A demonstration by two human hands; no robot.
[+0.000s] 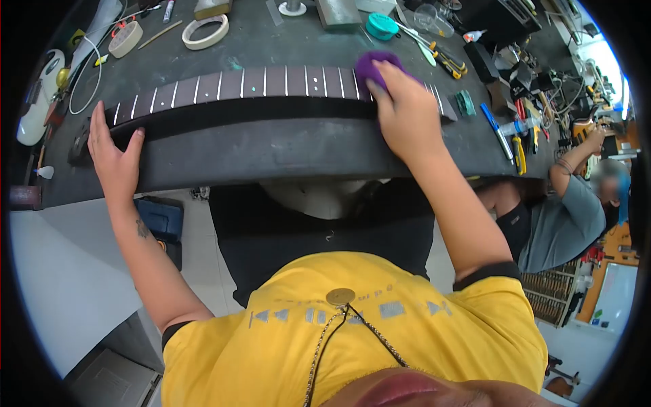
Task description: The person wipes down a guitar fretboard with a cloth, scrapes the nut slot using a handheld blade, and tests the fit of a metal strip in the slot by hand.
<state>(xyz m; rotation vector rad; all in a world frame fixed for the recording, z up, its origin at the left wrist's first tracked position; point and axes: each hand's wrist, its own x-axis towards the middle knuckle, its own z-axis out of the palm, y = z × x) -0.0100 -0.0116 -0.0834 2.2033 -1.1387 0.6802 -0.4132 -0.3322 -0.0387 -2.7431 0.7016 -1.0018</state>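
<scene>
A long dark guitar neck (230, 85) with metal frets and small inlay dots lies across the grey bench, its fretboard facing up. At its left end my left hand (115, 152) rests against the neck, fingers stretched along the end and thumb apart on the near side. Toward the neck's right end, my right hand (407, 112) presses a bunched purple cloth (374, 68) onto the frets. Part of the fretboard under the cloth and fingers is hidden.
Tape rolls (205, 32), a teal container (382, 26) and yellow-black pliers (449, 62) lie beyond the neck. A blue marker (497, 132) and yellow-handled tool (519, 156) are at right. Another person (566, 217) sits farther right.
</scene>
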